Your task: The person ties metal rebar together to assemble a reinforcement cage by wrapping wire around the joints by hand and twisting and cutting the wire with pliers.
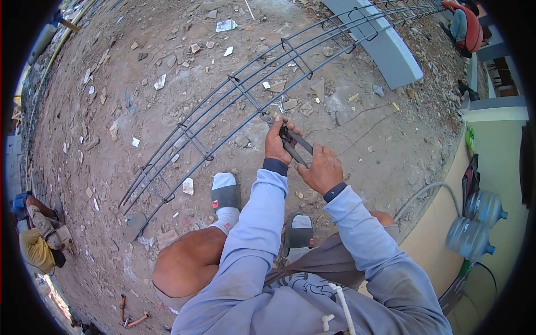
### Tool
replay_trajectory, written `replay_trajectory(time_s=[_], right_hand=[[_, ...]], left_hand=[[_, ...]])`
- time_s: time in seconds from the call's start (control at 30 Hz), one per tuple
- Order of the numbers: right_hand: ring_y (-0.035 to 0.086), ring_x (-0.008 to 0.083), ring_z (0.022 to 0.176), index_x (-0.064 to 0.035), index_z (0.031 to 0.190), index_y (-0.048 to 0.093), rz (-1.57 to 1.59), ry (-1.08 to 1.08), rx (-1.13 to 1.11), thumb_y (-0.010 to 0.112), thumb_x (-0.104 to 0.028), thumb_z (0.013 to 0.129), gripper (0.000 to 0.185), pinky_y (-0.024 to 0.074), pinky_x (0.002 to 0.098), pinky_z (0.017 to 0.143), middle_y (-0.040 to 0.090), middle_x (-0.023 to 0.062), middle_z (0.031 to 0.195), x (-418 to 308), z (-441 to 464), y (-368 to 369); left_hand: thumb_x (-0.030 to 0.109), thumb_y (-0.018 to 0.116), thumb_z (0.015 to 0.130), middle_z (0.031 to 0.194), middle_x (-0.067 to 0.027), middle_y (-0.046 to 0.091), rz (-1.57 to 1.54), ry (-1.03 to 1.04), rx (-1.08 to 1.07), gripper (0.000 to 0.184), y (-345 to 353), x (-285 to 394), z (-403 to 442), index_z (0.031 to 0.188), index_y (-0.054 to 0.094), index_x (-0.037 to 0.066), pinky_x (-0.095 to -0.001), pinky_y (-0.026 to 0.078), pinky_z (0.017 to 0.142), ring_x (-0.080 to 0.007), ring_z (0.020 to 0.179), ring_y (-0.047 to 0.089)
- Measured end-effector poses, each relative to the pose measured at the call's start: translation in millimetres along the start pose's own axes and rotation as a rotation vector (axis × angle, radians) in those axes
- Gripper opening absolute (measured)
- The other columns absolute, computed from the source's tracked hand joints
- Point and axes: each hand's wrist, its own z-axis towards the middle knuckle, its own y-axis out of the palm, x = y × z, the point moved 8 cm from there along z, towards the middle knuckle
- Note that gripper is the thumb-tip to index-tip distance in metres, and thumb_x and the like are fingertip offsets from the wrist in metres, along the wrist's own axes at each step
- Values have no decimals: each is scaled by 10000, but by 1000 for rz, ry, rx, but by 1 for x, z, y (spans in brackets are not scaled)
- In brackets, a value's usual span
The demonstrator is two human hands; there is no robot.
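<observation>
In the head view, a pair of pliers [302, 144] with two grey handles spread apart is between my hands. My left hand [277, 144] is closed around the tool near its head, right beside the rebar cage [245, 96]. Closed at the handle ends is my right hand [323, 171]. The pliers' jaws, partly covered by my left fingers, lie close to a bar and a cross tie; whether they touch cannot be made out. The cage is long, with several bars joined by square stirrups.
The cage's far part rests across a grey concrete block [379, 47]. Rubble and tile chips cover the dirt. Orange-handled cutters [132, 320] lie lower left. Clear water jugs [469, 237] and a hose [427, 192] are at right. Other people crouch left [40, 240] and upper right [463, 30].
</observation>
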Motion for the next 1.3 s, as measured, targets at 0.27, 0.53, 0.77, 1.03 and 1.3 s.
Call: replay_trajectory(time_s=[0.27, 0.53, 0.77, 1.03, 1.3], right_hand=[[558, 343, 880, 19, 1016, 489, -145, 45, 171, 620, -126, 654, 411, 438, 407, 776, 551, 197, 967, -5, 5, -2], [620, 323, 698, 7, 916, 541, 141, -45, -192, 606, -139, 696, 272, 487, 441, 651, 598, 143, 717, 21, 34, 23], [558, 148, 565, 29, 928, 578, 1199, 344, -1069, 592, -248, 847, 289, 442, 289, 524, 605, 69, 682, 24, 5, 62], [592, 161, 611, 12, 897, 621, 607, 162, -665, 586, -274, 850, 292, 459, 300, 566, 643, 99, 777, 22, 25, 47], [607, 157, 595, -34, 1019, 604, 785, 252, -591, 554, -193, 848, 238, 461, 294, 517, 656, 129, 865, 12, 31, 3]], left_hand=[[237, 552, 888, 660, -62, 561, 217, 158, 334, 193, 6, 6, -5, 817, 510, 62, -367, 512, 540, -210, 581, 579], [376, 532, 892, 720, -73, 570, 226, 128, 314, 327, -2, 5, -1, 903, 496, 51, -367, 490, 590, -220, 648, 583], [600, 502, 841, 883, -109, 610, 63, 56, -11, 590, 6, 12, -8, 1056, 523, 51, -381, 501, 712, -235, 777, 607], [536, 534, 854, 988, -127, 638, -5, -21, -69, 514, 8, 12, 3, 1037, 557, 56, -387, 510, 781, -235, 860, 630], [528, 586, 826, 1024, -135, 626, -29, 15, -85, 543, 20, 17, -2, 1079, 541, 49, -393, 506, 816, -235, 888, 625]])
